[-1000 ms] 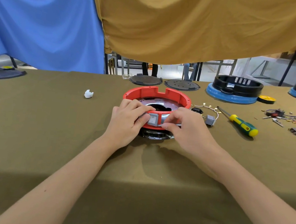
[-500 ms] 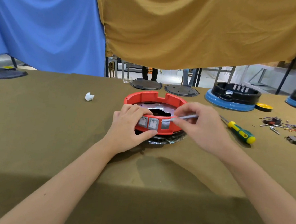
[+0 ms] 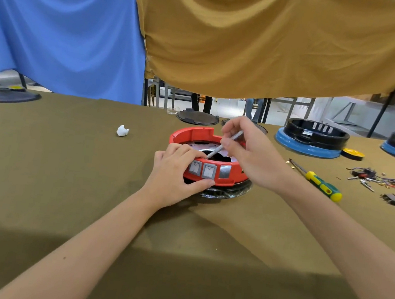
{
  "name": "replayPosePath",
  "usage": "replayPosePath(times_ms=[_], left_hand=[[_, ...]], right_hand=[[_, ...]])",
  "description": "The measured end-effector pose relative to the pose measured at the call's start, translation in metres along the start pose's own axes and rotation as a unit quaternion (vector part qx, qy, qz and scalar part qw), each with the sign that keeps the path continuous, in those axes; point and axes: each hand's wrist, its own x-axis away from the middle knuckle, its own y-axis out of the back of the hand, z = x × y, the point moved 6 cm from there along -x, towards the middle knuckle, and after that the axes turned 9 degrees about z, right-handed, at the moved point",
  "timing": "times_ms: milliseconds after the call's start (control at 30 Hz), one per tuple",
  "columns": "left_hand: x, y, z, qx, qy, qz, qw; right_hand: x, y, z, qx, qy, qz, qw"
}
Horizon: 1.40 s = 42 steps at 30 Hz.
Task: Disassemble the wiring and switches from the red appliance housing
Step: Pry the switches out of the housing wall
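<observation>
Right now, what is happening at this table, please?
A person is taking apart a red housing. The left hand grips its front wall beside two switches that sit in the wall. The right hand pinches a thin grey tool, its tip pointing down inside the housing. A screwdriver and loose parts lie to the right.

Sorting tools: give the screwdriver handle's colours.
Green and yellow on the screwdriver, seen in the head view.
</observation>
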Motion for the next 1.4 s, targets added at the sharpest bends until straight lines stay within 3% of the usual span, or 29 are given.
replayPosePath(times_ms=[200,433,633,733,867,1033,1133,1267,1400], left_hand=[[0.001,0.001,-0.001,0.005,0.003,0.005,1.0],[0.0,0.0,0.0,0.008,0.007,0.011,1.0],[-0.001,0.0,-0.001,0.015,-0.002,0.022,1.0],[-0.002,-0.002,0.0,0.021,0.0,0.026,0.999],[-0.002,-0.001,-0.001,0.021,-0.001,0.024,0.999],[-0.001,-0.001,-0.001,0.033,0.005,0.031,0.999],[0.0,0.0,-0.003,0.024,0.001,0.025,0.999],[0.0,0.004,-0.012,-0.007,-0.012,-0.013,1.0],[0.0,0.006,-0.018,-0.048,-0.003,-0.036,0.998]], right_hand=[[-0.003,-0.007,0.012,0.093,0.025,0.051,0.994],[-0.034,-0.025,0.03,0.192,0.012,0.206,0.959],[-0.044,-0.032,0.015,0.129,-0.092,0.278,0.947],[-0.042,-0.032,0.007,0.122,-0.072,0.232,0.962],[-0.034,-0.02,-0.002,0.007,-0.057,0.162,0.985],[-0.014,0.014,-0.006,-0.208,-0.015,-0.05,0.977],[0.002,0.018,0.0,-0.047,0.036,-0.097,0.994],[0.019,-0.023,-0.005,0.252,0.028,-0.016,0.967],[0.026,-0.043,-0.012,0.335,-0.03,-0.033,0.941]])
